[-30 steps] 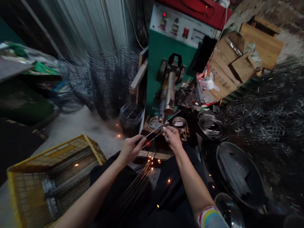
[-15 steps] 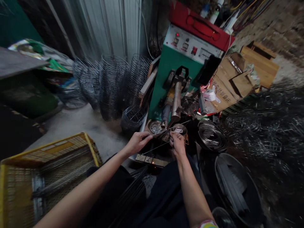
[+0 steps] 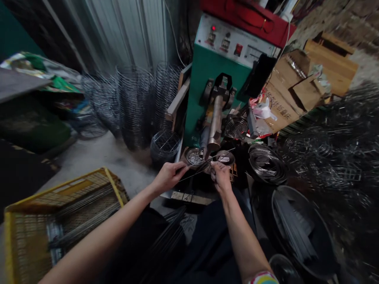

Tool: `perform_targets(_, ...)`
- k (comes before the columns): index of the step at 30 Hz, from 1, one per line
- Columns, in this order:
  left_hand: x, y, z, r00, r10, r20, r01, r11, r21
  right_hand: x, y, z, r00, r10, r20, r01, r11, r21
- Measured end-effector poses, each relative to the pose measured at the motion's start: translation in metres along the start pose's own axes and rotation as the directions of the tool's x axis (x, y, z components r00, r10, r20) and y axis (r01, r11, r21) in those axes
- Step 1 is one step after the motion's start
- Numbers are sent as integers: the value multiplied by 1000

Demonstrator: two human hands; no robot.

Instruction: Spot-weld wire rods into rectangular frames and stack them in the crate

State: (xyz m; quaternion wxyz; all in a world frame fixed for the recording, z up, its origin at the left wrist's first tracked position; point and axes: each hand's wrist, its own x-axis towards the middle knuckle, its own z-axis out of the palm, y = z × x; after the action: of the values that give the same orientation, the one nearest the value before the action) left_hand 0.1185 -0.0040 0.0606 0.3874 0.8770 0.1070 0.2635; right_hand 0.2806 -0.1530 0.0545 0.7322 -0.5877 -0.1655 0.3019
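My left hand [image 3: 170, 176] is closed in a pinch on thin metal wire just below the welding machine's electrode tips. My right hand [image 3: 221, 176] pinches wire on the other side, close under the tips. Thin metal wires [image 3: 197, 172] run slantwise between the hands and cross near the tips; their exact joints are too small to make out. Above the hands, the thick metal arm [image 3: 216, 120] juts from the green spot welder [image 3: 197, 86]. A round dish of small shiny metal pieces [image 3: 194, 157] lies behind my left hand, and another round dish [image 3: 225, 157] behind my right.
A yellow plastic crate [image 3: 79, 179] holding metal rods stands at lower left. Wire coil stacks [image 3: 134, 106] line the metal wall. To the right are coiled wire [image 3: 266, 163], a dark basin [image 3: 286, 193] with grey strips, a cardboard box [image 3: 276, 114] and heaped wire pieces [image 3: 334, 157].
The view has shifted slightly, and the machine sits higher in it. The lower wire has swung up toward the hands. Small sparks below the machine are gone. Both hands keep their pinch.
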Motion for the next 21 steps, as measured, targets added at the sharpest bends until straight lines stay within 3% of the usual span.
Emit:
perform_targets(7,0,-6,-1,997,-71,34,71,997,-14,-3,-6,-6,999,40,29,-37,996,-75)
perform_targets(10,1,-3,0,999,-24,25,24,1000,-20,-17,-8,-17,999,20,49,-10,983,-185)
perform_targets(13,-8,3,0,999,50,14,-50,997,50,-46,-6,-33,991,83,102,-44,940,-338)
perform_targets(16,-39,9,-14,997,52,63,-64,978,198,-82,3,-52,970,198,138,-104,861,-499)
perform_targets(18,-75,8,-36,997,-7,71,-14,956,292,-103,12,-64,954,260,148,-126,797,-590)
perform_targets(20,-122,4,-67,994,-108,-16,107,936,335,-118,23,-73,931,306,198,-101,739,-666)
perform_targets(21,-149,1,-83,978,-168,-121,199,923,330,-122,28,-77,919,320,229,-75,713,-697)
